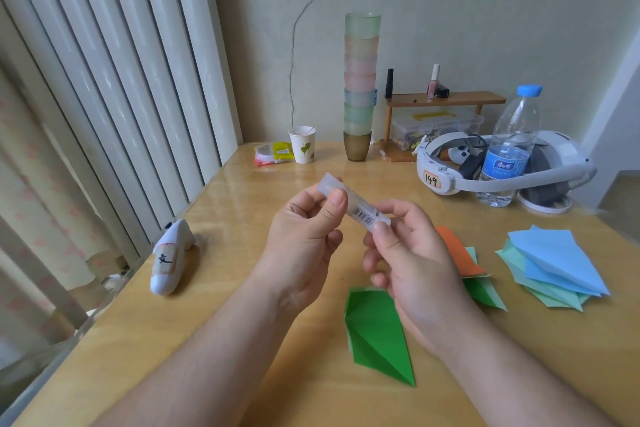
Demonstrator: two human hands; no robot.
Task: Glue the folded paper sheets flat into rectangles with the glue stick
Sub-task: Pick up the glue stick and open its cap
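Both hands hold a translucent white glue stick in the air above the wooden table. My left hand pinches its capped upper end between thumb and fingers. My right hand grips its lower end with thumb and fingertips. A dark green folded paper lies flat below my right wrist. An orange folded sheet and a green one lie partly hidden behind my right hand. At the right lies a stack of blue and light green folded sheets.
A white handheld controller lies at the left edge by the radiator. At the back stand a paper cup, a tall stack of plastic cups, a small wooden shelf, a white headset and a water bottle.
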